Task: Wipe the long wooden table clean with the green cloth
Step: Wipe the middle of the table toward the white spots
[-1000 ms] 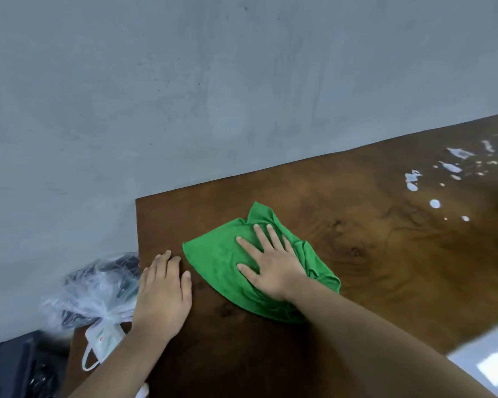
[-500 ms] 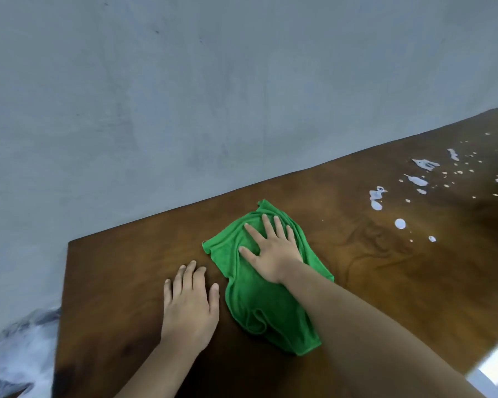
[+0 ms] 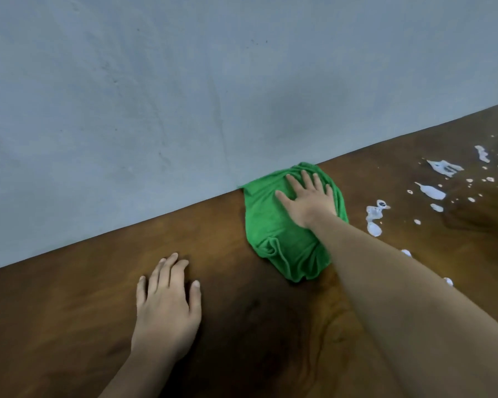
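The right hand is pressing flat, fingers spread, on the green cloth at the table's far edge, spilled white drops lying just rightward, while the left hand is resting open on the wood.

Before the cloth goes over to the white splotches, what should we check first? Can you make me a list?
1. Right hand flat on the green cloth: ok.
2. Cloth lying on the wooden table: ok, up against the wall.
3. Left hand resting on bare wood, away from the cloth: ok.
4. White splotches wiped up: not ok, they sit just right of the cloth.
5. Cloth spread smooth: not ok, its near end is bunched.
6. Cloth's underside clean: cannot tell.
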